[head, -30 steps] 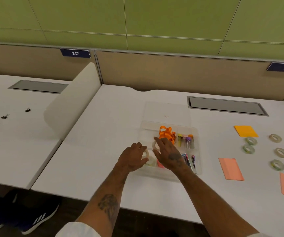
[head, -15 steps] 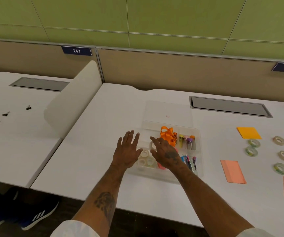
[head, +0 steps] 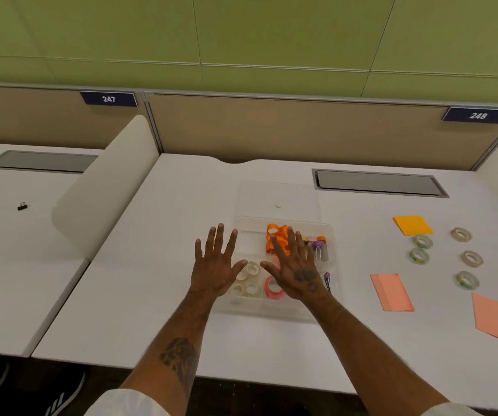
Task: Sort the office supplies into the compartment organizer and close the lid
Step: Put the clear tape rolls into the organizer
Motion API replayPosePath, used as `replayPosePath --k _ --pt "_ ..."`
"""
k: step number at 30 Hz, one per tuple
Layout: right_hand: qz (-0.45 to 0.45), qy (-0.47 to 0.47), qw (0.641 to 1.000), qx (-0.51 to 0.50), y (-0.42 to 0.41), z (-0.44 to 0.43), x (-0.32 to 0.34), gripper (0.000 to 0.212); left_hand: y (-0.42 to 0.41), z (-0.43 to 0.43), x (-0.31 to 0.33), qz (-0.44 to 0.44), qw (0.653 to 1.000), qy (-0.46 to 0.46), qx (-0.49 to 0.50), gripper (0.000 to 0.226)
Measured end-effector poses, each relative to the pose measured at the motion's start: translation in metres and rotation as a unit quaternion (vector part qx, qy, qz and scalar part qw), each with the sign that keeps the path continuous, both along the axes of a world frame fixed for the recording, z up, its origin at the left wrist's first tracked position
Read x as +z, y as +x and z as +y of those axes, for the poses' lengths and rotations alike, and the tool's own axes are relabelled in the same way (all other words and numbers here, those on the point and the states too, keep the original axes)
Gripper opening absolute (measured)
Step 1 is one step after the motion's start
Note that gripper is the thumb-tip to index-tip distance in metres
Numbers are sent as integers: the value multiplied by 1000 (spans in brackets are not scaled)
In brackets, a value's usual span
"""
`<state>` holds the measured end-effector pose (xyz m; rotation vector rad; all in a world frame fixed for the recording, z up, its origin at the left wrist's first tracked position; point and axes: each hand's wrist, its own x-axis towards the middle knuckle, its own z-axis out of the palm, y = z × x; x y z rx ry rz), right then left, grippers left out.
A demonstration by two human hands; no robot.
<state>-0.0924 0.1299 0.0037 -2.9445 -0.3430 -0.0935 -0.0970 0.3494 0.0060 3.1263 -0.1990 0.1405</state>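
A clear compartment organizer [head: 333,235] sits mid-desk with its clear lid [head: 277,195] lying open flat behind it. Inside are an orange ribbon bow [head: 274,235], small vials [head: 319,247], pale tape rolls [head: 249,279], a pink tape roll [head: 271,288] and pens, partly hidden. My left hand [head: 214,265] hovers flat with spread fingers over the organizer's left edge, holding nothing. My right hand [head: 297,268] is spread flat above the organizer's middle, also empty. To the right on the desk lie several tape rolls [head: 467,279], an orange sticky pad [head: 413,225] and salmon pads [head: 392,291].
A rounded white divider [head: 103,187] separates this desk from the left desk, where black binder clips [head: 22,206] lie. A grey cable hatch [head: 378,183] is behind the organizer on the right. A tan partition runs along the back. A shoe shows below the front edge.
Both hands let go of the tape rolls in the organizer, lifted, and now have their fingers straight and spread above it.
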Motion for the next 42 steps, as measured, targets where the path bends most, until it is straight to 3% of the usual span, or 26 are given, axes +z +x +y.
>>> replayPosePath --k 12,20,32,42 --pt "21 -8 992 -126 -15 -106 -6 81 37 -102 5 0 993 -18 -117 82" --pt "21 5 981 -190 -10 -205 -2 80 71 -209 -4 17 989 -20 -145 78" --pt "26 -22 974 -225 -12 -364 -19 77 92 -368 -17 48 976 -46 -207 75" --pt "73 -47 967 -239 -18 -434 -31 72 102 -445 -31 72 971 -11 -228 76"
